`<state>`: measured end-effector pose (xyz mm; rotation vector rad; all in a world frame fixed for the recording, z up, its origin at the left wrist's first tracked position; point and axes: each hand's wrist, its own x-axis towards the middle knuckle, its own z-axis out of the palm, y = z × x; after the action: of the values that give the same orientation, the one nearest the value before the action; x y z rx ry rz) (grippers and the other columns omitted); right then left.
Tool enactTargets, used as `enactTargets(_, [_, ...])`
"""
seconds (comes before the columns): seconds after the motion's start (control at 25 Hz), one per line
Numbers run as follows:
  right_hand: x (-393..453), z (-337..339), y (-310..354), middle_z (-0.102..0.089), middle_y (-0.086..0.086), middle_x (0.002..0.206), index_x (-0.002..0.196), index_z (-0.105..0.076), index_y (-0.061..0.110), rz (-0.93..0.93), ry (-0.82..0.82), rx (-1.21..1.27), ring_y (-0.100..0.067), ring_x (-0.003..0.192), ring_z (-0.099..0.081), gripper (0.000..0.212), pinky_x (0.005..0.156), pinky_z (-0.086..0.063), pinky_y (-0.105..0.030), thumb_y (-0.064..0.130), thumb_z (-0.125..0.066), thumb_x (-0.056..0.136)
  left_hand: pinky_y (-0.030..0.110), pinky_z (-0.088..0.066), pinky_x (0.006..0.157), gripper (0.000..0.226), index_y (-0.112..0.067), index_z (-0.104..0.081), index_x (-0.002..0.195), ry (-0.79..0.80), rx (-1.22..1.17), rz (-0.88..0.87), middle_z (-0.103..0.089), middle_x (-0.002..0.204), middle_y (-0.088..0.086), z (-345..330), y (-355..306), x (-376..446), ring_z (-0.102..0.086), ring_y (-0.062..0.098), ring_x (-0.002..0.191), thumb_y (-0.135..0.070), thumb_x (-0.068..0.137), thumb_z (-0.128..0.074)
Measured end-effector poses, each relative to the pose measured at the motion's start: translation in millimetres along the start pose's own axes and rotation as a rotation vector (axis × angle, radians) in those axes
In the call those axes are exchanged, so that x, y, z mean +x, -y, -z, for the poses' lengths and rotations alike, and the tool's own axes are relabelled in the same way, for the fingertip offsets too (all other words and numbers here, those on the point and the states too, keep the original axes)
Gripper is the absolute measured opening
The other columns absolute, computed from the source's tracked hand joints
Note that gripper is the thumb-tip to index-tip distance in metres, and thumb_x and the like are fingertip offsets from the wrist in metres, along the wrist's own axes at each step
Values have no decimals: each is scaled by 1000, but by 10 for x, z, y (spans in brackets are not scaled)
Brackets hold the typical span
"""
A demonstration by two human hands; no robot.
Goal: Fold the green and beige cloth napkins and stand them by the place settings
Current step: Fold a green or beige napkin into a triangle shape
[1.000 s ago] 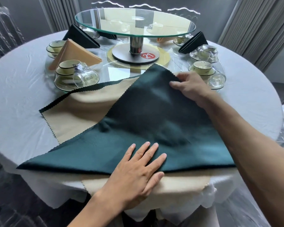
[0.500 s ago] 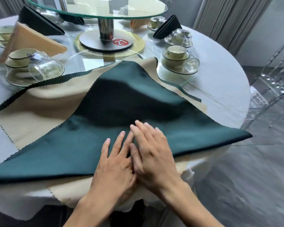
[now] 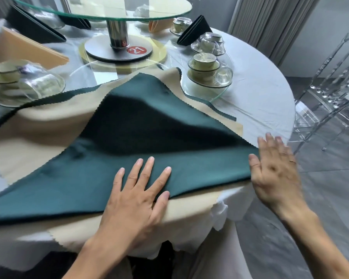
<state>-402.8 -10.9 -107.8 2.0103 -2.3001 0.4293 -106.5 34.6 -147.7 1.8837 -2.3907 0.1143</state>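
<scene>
The left hand (image 3: 136,198) lies flat on the green napkin (image 3: 129,158), palm down, fingers straight and spread, pressing the cloth near its folded front edge; the thumb reaches onto the edge where green meets the beige napkin (image 3: 44,135) below. It grips nothing. The right hand (image 3: 274,170) is also flat and open, fingers straight and slightly fanned, at the right-hand corner of the green napkin by the counter (image 3: 260,97) rim. It is blurred, and whether the palm rests on the cloth or is just above it cannot be told.

The green napkin is folded into a wide triangle, its long folded edge running along the near side of the counter and its point toward the glass turntable (image 3: 101,7). It lies on top of the beige napkin, which is spread open beneath it and hangs a little over the counter's near edge; a strip of green shows along the beige cloth's far borders.

Around the turntable's metal base (image 3: 117,49), which carries a red disc marked 21 (image 3: 136,50), stand finished napkins: a dark green folded one (image 3: 193,29) at the right, another (image 3: 32,27) at the left, and a beige folded one (image 3: 26,49) beside it. Cups on saucers (image 3: 205,65) with upturned glasses (image 3: 223,76) sit near them. A clear chair (image 3: 334,87) stands to the right.
</scene>
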Motion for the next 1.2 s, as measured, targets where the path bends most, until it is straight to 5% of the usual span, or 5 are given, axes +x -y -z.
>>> enactTargets(0.16, [-529, -348, 1197, -29, -4, 158, 149, -37, 12, 476, 50, 155, -21, 146, -26, 59, 115, -15, -36, 43, -23, 100, 50, -20, 109, 56, -36, -39, 149, 1, -36, -4, -42, 154, 5, 36, 1, -13, -40, 26, 142, -52, 96, -32])
enactTargets(0.48, [-592, -595, 1161, -39, -2, 153, 146, -42, 14, 521, 37, -21, -21, 140, -35, 62, 114, -15, -38, 47, -22, 99, 25, 18, 116, 82, -50, 20, 143, 142, -68, 152, 23, 158, -17, 230, 1367, -418, 22, 5, 147, -80, 68, 31])
enactTargets(0.8, [-571, -585, 1171, -38, -1, 154, 149, -38, 18, 515, 71, 8, -17, 140, -27, 62, 113, -6, -30, 48, -25, 96, 19, -13, 120, 64, -51, -38, 144, 52, -554, 238, -37, 153, -25, 527, 2551, -1343, -23, -1, 146, -46, 84, -59])
enactTargets(0.92, [-559, -549, 1171, -39, -2, 153, 148, -40, 17, 511, 65, 33, -17, 139, -27, 63, 113, -7, -30, 47, -27, 94, 12, -34, 108, 71, -56, -59, 122, -77, -662, 290, -58, 132, -28, 613, 2582, -1319, -49, 0, 131, -11, 68, -54])
enactTargets(1.2, [-562, -441, 1155, -43, -4, 151, 144, -42, 24, 618, 75, 112, -22, 138, -31, 73, 111, -13, -35, 70, -25, 90, 27, -50, 97, 18, -19, -79, 84, -284, -1246, 254, -72, 116, 8, 727, 2569, -1046, -63, 30, 118, -25, 69, -87])
